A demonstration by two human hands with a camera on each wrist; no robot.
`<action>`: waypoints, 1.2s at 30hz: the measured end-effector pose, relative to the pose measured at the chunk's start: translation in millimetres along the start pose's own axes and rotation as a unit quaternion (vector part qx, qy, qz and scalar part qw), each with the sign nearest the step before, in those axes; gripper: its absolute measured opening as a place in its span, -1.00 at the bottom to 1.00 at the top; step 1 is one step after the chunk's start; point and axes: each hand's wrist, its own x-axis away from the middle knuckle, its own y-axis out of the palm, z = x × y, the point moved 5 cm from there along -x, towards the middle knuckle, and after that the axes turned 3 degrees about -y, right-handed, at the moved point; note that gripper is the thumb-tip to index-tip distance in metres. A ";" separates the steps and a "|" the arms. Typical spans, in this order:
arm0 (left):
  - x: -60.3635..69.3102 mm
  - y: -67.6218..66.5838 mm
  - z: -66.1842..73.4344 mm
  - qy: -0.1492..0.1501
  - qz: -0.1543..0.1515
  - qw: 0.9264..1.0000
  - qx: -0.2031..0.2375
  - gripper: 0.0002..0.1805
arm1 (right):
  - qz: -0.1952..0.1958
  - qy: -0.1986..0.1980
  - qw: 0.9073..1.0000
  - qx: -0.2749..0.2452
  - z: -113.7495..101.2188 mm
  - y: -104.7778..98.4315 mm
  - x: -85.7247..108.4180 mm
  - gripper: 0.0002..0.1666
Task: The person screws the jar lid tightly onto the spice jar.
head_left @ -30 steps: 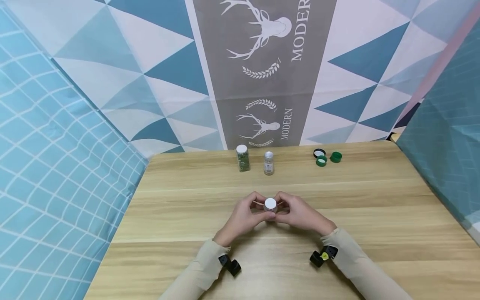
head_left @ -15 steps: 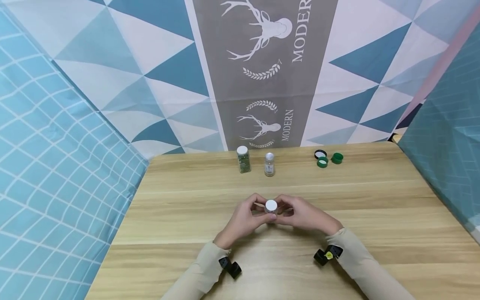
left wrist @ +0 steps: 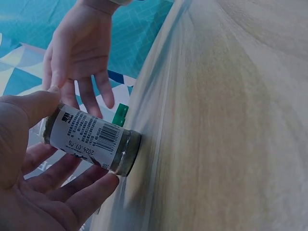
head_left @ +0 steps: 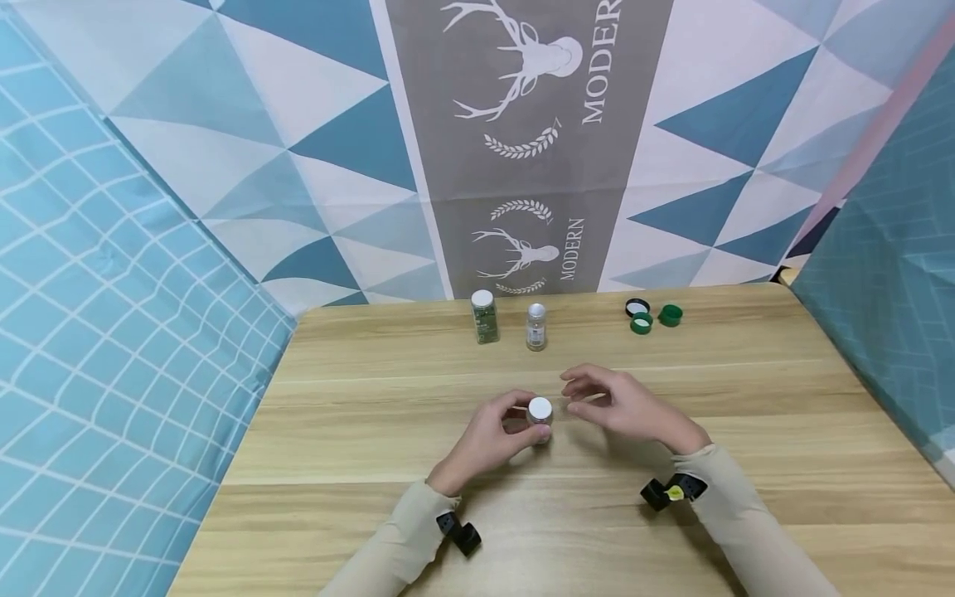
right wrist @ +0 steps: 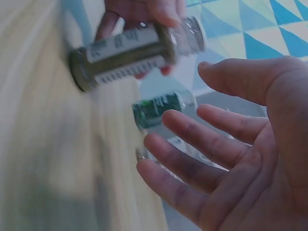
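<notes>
My left hand (head_left: 488, 435) holds a small clear jar (head_left: 540, 411) with a white cap, thumb on the near side and fingers on the far side. Brownish contents and a white barcode label on this jar (left wrist: 89, 137) show in the left wrist view. Its base is at or very close to the tabletop; whether it touches I cannot tell. To the right, my right hand (head_left: 630, 406) is held apart from the jar, fingers loosely bent with nothing in them. In the right wrist view this hand (right wrist: 240, 144) has its fingers spread.
Toward the back of the wooden table (head_left: 373, 431) stand a white-capped jar with green contents (head_left: 485, 320) and a smaller clear jar (head_left: 535, 330). At back right lie a black-rimmed lid (head_left: 637, 308) and two green lids, one nearer (head_left: 641, 323) and one farther right (head_left: 670, 315).
My right hand has let go of the jar and moved away to the right and slightly back. My left hand keeps its grip, and the jar has hardly moved.
</notes>
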 end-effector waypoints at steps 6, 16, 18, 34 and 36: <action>0.5 1.4 -1.7 0.004 -0.009 1.000 0.005 -0.59 | 0.060 0.010 0.998 0.008 6.7 -28.3 6.8 -0.56; -0.3 1.1 -6.1 0.013 -0.014 1.000 0.006 -0.57 | 0.201 0.044 0.978 0.023 33.2 -82.2 14.7 -0.44; -1.1 1.3 -5.7 0.017 -0.014 1.000 0.007 -0.55 | 0.228 0.060 0.972 0.027 38.5 -93.2 14.5 -0.41; -0.1 1.3 -3.4 0.013 -0.014 1.000 -0.001 -0.54 | 0.262 0.096 0.959 0.057 53.0 -141.5 13.4 -0.01; 0.0 0.7 -3.1 0.013 -0.014 1.000 0.000 -0.54 | 0.247 0.108 0.961 0.063 59.0 -142.2 11.3 0.05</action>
